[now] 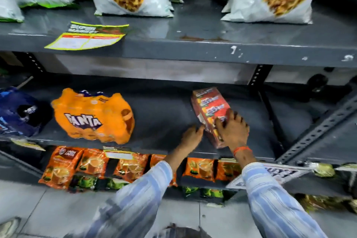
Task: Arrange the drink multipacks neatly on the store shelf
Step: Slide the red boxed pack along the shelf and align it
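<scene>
Two hands reach onto the middle shelf (164,114). The right hand (232,129) lies on a red drink pack (210,110) right of the frame's middle, fingers spread over its near end. The left hand (192,134) touches its left side, fingers together. An orange pack (92,116) sits at the left, well apart.

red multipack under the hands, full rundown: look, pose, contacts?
The red multipack is a boxy pack with red sides and rows of blurred, colourful labels on its top face; the wrap looks glossy. It lies flat on the middle shelf, skewed to the shelf edge, its near end by the front lip. The right hand presses on its near end; the left hand touches its near left corner. It sits apart from the orange Fanta pack.
</scene>
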Available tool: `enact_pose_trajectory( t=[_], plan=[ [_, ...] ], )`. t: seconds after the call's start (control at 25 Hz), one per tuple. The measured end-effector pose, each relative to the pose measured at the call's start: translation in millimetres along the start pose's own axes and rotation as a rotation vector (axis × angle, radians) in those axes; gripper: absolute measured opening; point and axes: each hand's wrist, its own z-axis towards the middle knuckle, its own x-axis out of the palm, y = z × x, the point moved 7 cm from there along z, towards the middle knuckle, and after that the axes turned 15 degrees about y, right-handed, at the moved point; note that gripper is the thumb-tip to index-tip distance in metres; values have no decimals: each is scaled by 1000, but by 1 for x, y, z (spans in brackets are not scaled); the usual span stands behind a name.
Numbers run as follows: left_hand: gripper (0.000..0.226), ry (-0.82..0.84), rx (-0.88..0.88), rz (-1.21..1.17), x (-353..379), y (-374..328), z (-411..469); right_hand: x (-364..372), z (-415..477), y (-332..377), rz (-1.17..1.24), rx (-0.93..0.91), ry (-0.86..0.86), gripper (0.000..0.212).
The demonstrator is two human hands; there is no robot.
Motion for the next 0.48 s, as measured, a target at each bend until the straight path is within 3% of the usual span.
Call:
enact_pose_trajectory(
  t=[0.12,0.24,0.32,0.48],
  plan=[
    [57,30,-8,-240,31,-1,30,5,1,-8,-61,0,-6,66],
    [85,-39,-28,-376,53,33,82,5,0,-12,-36,-8,-62,70],
    [82,-38,4,-503,66,43,99,2,1,-18,36,1,-47,71],
    [75,21,119,-615,65,-26,41,-7,11,-36,274,29,3,61]
  ],
)
